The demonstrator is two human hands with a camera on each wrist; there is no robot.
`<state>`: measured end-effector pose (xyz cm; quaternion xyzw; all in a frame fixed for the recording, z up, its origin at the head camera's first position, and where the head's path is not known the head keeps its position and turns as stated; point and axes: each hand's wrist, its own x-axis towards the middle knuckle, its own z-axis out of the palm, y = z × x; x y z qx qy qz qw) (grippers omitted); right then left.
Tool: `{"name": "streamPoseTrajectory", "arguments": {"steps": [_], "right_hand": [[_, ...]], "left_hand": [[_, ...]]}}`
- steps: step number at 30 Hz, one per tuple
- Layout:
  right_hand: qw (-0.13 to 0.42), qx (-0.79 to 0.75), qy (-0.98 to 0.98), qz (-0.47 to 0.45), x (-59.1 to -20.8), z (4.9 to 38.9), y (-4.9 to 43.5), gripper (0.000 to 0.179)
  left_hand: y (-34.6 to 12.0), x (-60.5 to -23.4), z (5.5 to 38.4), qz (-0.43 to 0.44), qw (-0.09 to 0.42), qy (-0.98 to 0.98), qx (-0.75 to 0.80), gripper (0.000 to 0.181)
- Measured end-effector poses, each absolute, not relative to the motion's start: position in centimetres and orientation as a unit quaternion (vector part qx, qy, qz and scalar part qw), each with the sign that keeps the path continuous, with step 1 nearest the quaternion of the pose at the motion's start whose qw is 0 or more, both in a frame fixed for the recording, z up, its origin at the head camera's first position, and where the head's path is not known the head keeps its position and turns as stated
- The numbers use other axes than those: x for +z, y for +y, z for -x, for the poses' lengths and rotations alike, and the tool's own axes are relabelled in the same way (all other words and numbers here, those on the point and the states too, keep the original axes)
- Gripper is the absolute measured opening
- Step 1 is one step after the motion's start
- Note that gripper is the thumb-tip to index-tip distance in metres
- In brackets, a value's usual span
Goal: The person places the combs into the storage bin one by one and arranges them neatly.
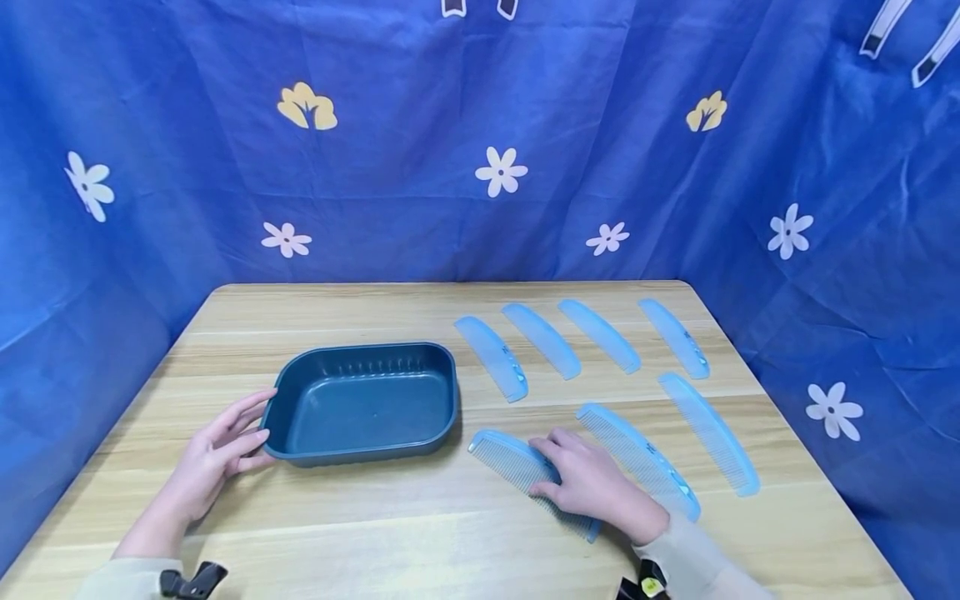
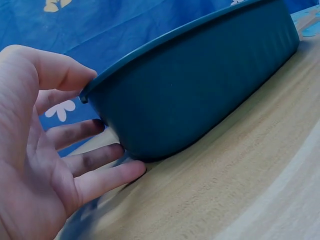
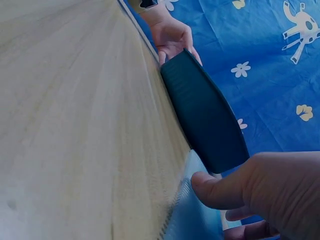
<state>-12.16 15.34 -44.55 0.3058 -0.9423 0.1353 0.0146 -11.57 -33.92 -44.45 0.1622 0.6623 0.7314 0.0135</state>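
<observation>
An empty dark teal plastic basin [image 1: 360,404] stands on the left half of the table. My left hand [image 1: 225,446] touches its left end with spread fingers; in the left wrist view the thumb [image 2: 67,72] meets the rim and the other fingertips lie along the outer wall. My right hand [image 1: 585,477] is over a translucent blue comb [image 1: 502,458], the nearest one, right of the basin. It grips this comb across the middle, thumb [image 3: 215,190] on the toothed side and fingers toward the spine. Part of the comb is hidden under the hand.
Close beside the right hand lies another blue comb [image 1: 637,458], with one more comb [image 1: 711,433] farther right. Several combs, among them a comb [image 1: 491,358] near the basin's right end, form a back row. Blue patterned cloth [image 1: 405,208] surrounds the wooden table [image 1: 337,533].
</observation>
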Motion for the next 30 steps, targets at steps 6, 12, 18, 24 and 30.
{"name": "streamPoseTrajectory", "arguments": {"steps": [6, 12, 18, 24, 30], "right_hand": [[-0.004, 0.131, -0.948, -0.290, -44.5, 12.2, 15.0, 0.063], [-0.023, 0.138, -0.951, -0.276, -44.3, 12.3, 14.7, 0.064], [-0.041, 0.142, -0.948, -0.281, -44.1, 12.8, 14.4, 0.059], [-0.071, 0.179, -0.941, -0.280, -43.8, 13.3, 14.5, 0.055], [-0.104, 0.230, -0.924, -0.288, -43.3, 13.7, 14.9, 0.044]], "left_hand": [[-34.0, -45.0, 11.6, -0.158, 0.016, 0.663, 0.731, 0.051], [-34.0, -45.5, 11.5, -0.158, 0.012, 0.661, 0.733, 0.051], [-33.5, -45.8, 11.2, -0.173, -0.013, 0.669, 0.723, 0.050], [-33.4, -46.1, 11.4, -0.179, -0.024, 0.673, 0.717, 0.049], [-33.6, -46.3, 11.4, -0.177, -0.025, 0.676, 0.715, 0.049]]}}
